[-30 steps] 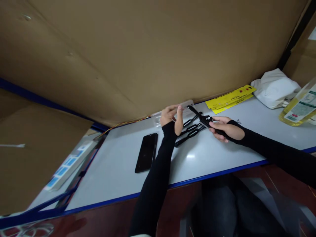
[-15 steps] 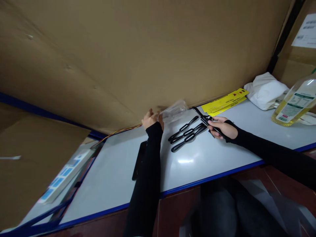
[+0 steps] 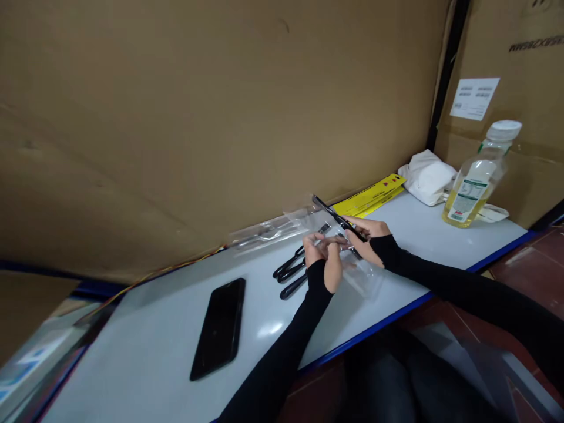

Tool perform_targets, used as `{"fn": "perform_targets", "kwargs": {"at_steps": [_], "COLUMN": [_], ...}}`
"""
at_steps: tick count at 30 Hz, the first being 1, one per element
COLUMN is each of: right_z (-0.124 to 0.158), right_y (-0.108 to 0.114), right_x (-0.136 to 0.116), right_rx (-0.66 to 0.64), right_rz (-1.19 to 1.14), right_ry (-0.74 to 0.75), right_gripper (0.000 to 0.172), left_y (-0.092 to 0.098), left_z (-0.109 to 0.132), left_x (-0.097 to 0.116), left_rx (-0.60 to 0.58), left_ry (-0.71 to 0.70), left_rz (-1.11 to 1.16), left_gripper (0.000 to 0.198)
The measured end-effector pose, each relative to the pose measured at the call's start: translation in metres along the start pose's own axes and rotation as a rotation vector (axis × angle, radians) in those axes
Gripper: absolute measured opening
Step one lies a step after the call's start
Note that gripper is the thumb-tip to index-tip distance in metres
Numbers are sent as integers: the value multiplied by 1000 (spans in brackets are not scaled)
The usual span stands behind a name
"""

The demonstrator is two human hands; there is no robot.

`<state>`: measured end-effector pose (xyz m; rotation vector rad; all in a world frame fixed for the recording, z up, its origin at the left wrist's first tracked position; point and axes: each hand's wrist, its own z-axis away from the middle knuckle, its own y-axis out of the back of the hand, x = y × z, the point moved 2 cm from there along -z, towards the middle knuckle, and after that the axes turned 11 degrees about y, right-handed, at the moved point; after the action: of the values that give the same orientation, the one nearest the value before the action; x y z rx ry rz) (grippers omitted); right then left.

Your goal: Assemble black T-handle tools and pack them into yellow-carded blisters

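Note:
My right hand (image 3: 368, 238) is closed around a slim, glossy black tool (image 3: 329, 209), its long end pointing up and left; its exact kind is unclear. Close beside it, my left hand (image 3: 324, 255) pinches a clear plastic bag (image 3: 365, 283), which hangs below both hands over the table. Whether the tool's lower end lies inside the bag or just behind it I cannot tell. Under and left of my left hand lie several similar black tools (image 3: 293, 288), partly covered by the hand.
Clear plastic packaging (image 3: 268, 232) lies along the cardboard wall (image 3: 198, 117). Yellow printed cards (image 3: 368, 198), a white cloth-like bundle (image 3: 426, 176) and a bottle of yellow liquid (image 3: 469, 188) stand to the right. A black phone (image 3: 218, 329) rests on the white table (image 3: 154, 346).
My left hand has come from the wall side over to my right hand, bringing the clear bag with it. The view has shifted, and the phone is now uncovered.

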<state>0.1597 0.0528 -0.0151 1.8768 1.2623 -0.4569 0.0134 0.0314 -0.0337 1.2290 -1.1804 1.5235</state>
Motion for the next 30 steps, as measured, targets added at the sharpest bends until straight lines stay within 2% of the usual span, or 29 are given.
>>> {"fn": "perform_targets", "kwargs": {"at_steps": [3,6,10,14,19,22,25,27,30], "right_z": [5,9,13,17,18,-5,-48,-79,-110], "right_y": [1,3,11,19,27,38,52,61,73], "right_x": [1,0,-4,-7,-13,-9,9,30,66], "right_rx": [-54,-99,-214,-333,-298,-281,-246,-184,-146], "right_rz": [316,454,339,279,327,325,324,458,812], "right_ry": [76,83,158,236,252,199,104,-36,-311], "right_gripper": [47,45,42,34,27,20,36,49,69], "left_y": [-15,-22,-28,-24,-15,-9,-4,-2,1], "left_z": [11,11,3,-8,-12,-9,-5,-4,-2], "left_x": [-3,-9,-17,-20,-21,-16,-9,-8,-12], "left_rx": [-22,-108,-233,-253,-317,-301,-335,-382,-466], "left_ry": [106,229,306,311,426,473,476,479,527], "left_rz": [109,207,412,573,652,663,650,643,613], "left_gripper": [60,64,62,68,73,71,73,80,84]}}
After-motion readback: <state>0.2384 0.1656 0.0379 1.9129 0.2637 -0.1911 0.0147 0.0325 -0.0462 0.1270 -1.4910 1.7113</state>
